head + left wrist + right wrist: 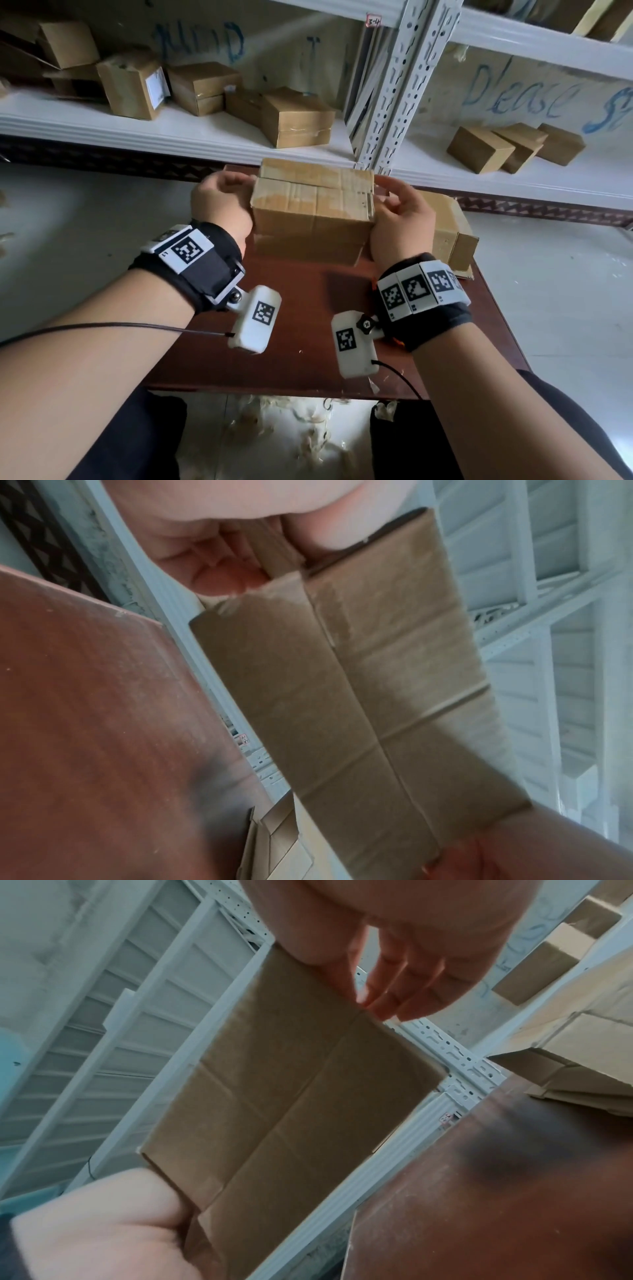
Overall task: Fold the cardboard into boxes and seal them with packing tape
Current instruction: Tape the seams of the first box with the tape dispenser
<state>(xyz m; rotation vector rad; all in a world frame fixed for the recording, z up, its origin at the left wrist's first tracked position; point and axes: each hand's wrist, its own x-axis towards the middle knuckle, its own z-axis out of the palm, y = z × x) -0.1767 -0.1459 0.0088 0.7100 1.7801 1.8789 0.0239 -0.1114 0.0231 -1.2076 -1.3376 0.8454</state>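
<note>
A brown cardboard box (311, 212) is held up over the table between both hands, with a seam running along its top. My left hand (236, 195) grips its left end, fingers curled round the end flap (274, 558). At the box's right end is my right hand (388, 202). In the right wrist view its thumb lies on the near face and its fingers (394, 1004) reach over the far edge of the cardboard (291, 1096). The left wrist view shows the creased underside of the box (394, 683). No packing tape is in view.
The reddish-brown table (308, 325) lies under the box. A second cardboard box (452, 236) rests on its right side. Behind stand white shelves with an upright post (394, 85) and several boxes (298, 116) (513, 147). Shreds litter the floor (274, 438).
</note>
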